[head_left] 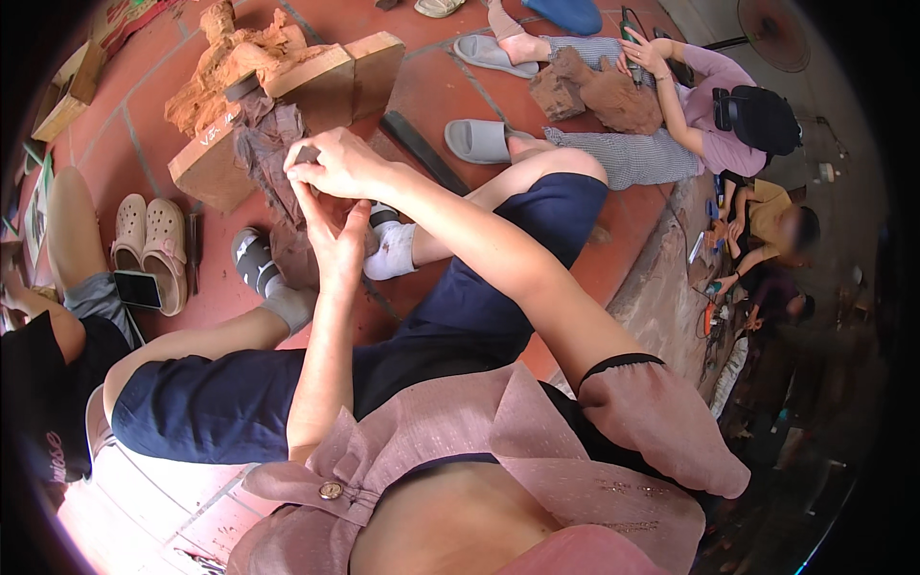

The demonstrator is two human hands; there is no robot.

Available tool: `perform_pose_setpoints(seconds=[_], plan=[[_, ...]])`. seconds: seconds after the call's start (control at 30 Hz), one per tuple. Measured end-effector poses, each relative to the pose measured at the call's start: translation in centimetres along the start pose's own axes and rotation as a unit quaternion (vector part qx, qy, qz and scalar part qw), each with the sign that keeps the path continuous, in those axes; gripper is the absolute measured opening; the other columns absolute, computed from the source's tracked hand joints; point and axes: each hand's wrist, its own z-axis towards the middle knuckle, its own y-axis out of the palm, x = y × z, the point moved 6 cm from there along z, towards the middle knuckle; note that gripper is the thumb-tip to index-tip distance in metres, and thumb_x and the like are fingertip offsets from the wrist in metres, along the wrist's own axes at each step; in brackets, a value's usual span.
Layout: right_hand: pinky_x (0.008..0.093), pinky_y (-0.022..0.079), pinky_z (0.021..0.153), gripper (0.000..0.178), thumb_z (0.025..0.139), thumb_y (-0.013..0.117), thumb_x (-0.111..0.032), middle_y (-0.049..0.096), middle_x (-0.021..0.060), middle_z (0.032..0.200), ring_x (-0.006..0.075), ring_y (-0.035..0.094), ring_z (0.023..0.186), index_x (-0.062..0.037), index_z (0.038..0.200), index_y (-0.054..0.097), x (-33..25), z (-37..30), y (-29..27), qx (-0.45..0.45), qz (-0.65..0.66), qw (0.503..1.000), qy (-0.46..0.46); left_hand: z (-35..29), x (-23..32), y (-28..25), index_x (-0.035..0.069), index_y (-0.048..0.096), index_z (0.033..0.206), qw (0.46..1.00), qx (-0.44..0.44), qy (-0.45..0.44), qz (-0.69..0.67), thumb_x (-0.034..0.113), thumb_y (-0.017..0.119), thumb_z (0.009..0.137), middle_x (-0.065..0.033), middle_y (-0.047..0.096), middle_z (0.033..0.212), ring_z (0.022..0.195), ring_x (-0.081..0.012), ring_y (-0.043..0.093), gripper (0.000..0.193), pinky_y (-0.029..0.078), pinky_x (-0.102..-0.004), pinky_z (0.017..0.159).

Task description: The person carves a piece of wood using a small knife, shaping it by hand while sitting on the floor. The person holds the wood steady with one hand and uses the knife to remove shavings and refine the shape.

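Note:
My right hand (pixel 337 165) is closed in a pinch on a small dark brown piece (pixel 307 155), whose kind I cannot make out. Just below it is my left hand (pixel 333 235), thumb and forefinger spread apart, the forefinger's tip reaching up to the right fingers. Its other fingers are partly hidden. Right behind both hands a dark brown carved wooden piece (pixel 268 144) with rough folds stands between my feet. It leans near a pale wooden block (pixel 213 165) with marks on it.
An orange-brown wood carving (pixel 235 62) lies beyond, beside a thick board (pixel 331 81). A dark bar (pixel 422 151) rests on the red tiles. Clogs (pixel 165 244) and a phone (pixel 139 289) are at left. A co-worker (pixel 714 115) at right has another carving (pixel 618 101).

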Motion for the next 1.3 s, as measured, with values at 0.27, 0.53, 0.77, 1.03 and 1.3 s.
perform_pose_setpoints(seconds=[0.27, 0.53, 0.77, 1.03, 1.3], plan=[[0.0313, 0.051, 0.068, 0.017, 0.083, 0.063, -0.017, 0.069, 0.0094, 0.079, 0.0167, 0.066, 0.072, -0.0063, 0.095, 0.069, 1.4, 0.1, 0.6, -0.033, 0.041, 0.998, 0.018, -0.1, -0.9, -0.3, 0.009, -0.001, 0.149, 1.000, -0.007, -0.008, 0.012, -0.007, 0.055, 0.080, -0.0166, 0.047, 0.127, 0.106, -0.0200, 0.053, 0.090, 0.044, -0.0314, 0.092], [0.0389, 0.052, 0.072, 0.020, 0.081, 0.062, -0.025, 0.068, 0.0169, 0.085, 0.0325, 0.066, 0.081, -0.0118, 0.094, 0.070, 1.6, 0.4, 0.5, -0.071, 0.024, 0.997, 0.033, 0.0, -0.8, 0.1, 0.009, 0.011, 0.146, 1.000, 0.005, -0.015, -0.005, -0.007, 0.054, 0.080, -0.0139, 0.051, 0.121, 0.106, -0.0190, 0.055, 0.080, 0.045, -0.0311, 0.090], [0.0239, 0.052, 0.064, 0.017, 0.088, 0.065, -0.017, 0.069, 0.0037, 0.086, 0.0088, 0.063, 0.075, -0.0084, 0.102, 0.070, 1.0, -1.7, -3.1, 0.046, 0.251, 0.960, 0.118, -1.0, -0.8, 2.1, 0.017, -0.009, 0.150, 0.999, -0.034, 0.037, 0.019, -0.009, 0.060, 0.073, -0.0179, 0.033, 0.145, 0.092, -0.0157, 0.060, 0.106, 0.052, -0.0284, 0.075], [0.0240, 0.052, 0.073, 0.022, 0.088, 0.065, -0.011, 0.068, 0.0077, 0.089, 0.0122, 0.064, 0.077, 0.0032, 0.104, 0.065, 3.2, -3.0, -2.2, 0.012, 0.228, 0.970, 0.086, -1.7, -2.2, 1.6, 0.008, -0.016, 0.146, 0.997, 0.018, -0.020, 0.078, -0.001, 0.060, 0.076, -0.0219, 0.035, 0.143, 0.088, -0.0171, 0.063, 0.104, 0.053, -0.0291, 0.075], [0.0214, 0.049, 0.065, 0.016, 0.085, 0.066, -0.007, 0.068, 0.0013, 0.083, 0.0068, 0.061, 0.070, -0.0010, 0.100, 0.069, 2.0, -2.1, 1.0, -0.024, 0.179, 0.981, 0.071, -0.5, -2.5, -1.0, 0.002, -0.008, 0.147, 0.988, 0.105, 0.007, 0.111, -0.003, 0.058, 0.077, -0.0204, 0.044, 0.137, 0.093, -0.0162, 0.062, 0.096, 0.051, -0.0274, 0.079]])
